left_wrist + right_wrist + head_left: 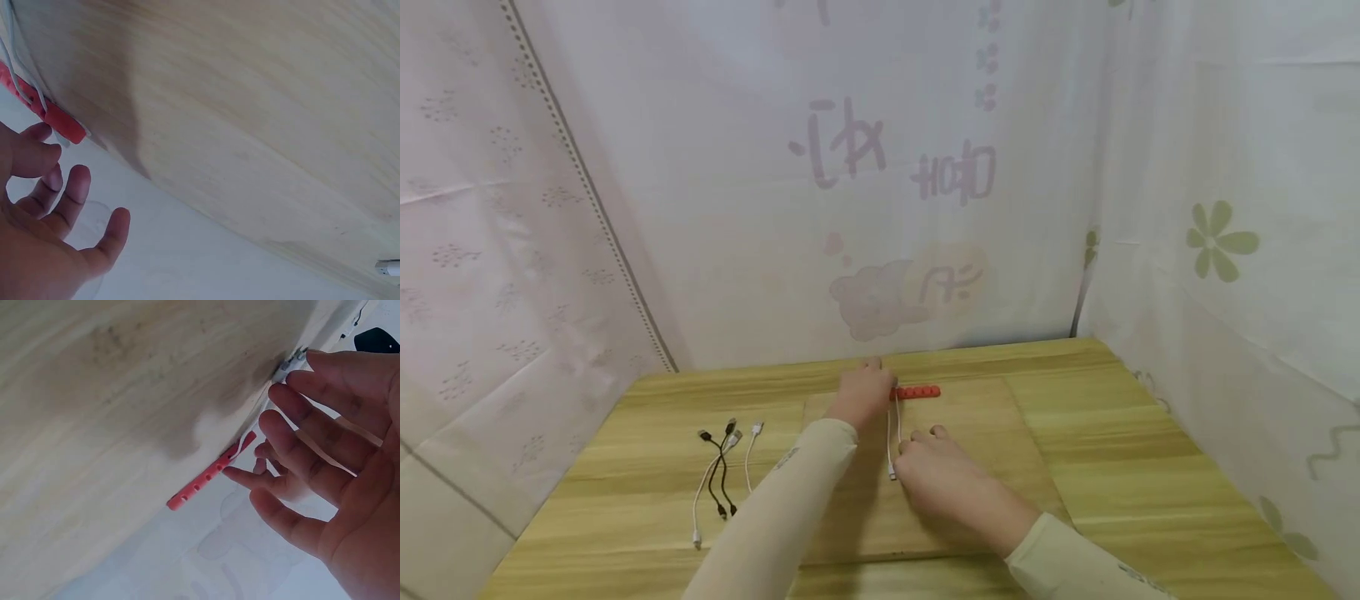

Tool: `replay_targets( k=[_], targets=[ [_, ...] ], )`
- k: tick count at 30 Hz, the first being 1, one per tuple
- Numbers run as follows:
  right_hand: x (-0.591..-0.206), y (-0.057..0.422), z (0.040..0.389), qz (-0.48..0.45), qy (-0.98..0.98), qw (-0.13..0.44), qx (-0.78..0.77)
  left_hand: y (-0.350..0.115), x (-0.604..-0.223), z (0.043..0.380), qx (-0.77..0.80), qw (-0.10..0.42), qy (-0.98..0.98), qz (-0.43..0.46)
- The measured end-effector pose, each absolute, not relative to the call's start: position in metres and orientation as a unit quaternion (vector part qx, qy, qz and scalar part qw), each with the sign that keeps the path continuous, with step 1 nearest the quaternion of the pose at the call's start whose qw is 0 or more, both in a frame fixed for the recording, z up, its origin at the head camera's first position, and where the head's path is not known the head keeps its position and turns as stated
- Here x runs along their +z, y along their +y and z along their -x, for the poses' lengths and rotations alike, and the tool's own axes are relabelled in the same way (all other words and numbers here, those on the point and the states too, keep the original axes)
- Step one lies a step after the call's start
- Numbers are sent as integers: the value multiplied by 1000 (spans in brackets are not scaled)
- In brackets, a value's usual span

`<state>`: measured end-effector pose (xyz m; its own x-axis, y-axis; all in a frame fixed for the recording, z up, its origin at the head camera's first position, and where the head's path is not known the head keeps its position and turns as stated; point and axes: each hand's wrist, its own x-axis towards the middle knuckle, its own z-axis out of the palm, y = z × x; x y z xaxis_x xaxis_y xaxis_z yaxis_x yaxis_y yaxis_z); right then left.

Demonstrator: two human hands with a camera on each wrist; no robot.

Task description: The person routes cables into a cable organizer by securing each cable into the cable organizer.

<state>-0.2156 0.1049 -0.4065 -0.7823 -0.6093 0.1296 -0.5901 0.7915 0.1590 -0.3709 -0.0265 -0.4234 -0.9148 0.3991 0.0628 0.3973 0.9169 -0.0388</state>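
Observation:
A red cable holder (919, 392) with a row of slots lies near the far edge of the wooden board. Two white cables run from its left end toward the near side; the plug (892, 472) of one rests on the board. At that end is my left hand (867, 392), thumb and index finger close together beside a white cable end (62, 140); I cannot tell whether they grip it. Its other fingers are loosely bent. My right hand (943, 471) pinches the lower end of a white cable (290, 362) between thumb and index finger, its other fingers spread.
Left of the board, two short black cables (724, 475) and a white cable (703, 487) lie crossed on the wood-grain table (625, 467). Another white cable (749, 454) lies next to them, partly behind the left sleeve. Printed curtains (737, 208) hang behind and at both sides.

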Motion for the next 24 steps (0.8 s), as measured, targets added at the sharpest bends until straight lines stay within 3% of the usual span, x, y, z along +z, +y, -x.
replay_targets(
  k=[8,24],
  targets=[
    [-397,104,218,-309,-946,81,-50,-38,-407,368,9,40,-978,204],
    [-379,82,212,-334,-936,101,-42,-99,-360,329,13,29,-975,220]
  ],
)
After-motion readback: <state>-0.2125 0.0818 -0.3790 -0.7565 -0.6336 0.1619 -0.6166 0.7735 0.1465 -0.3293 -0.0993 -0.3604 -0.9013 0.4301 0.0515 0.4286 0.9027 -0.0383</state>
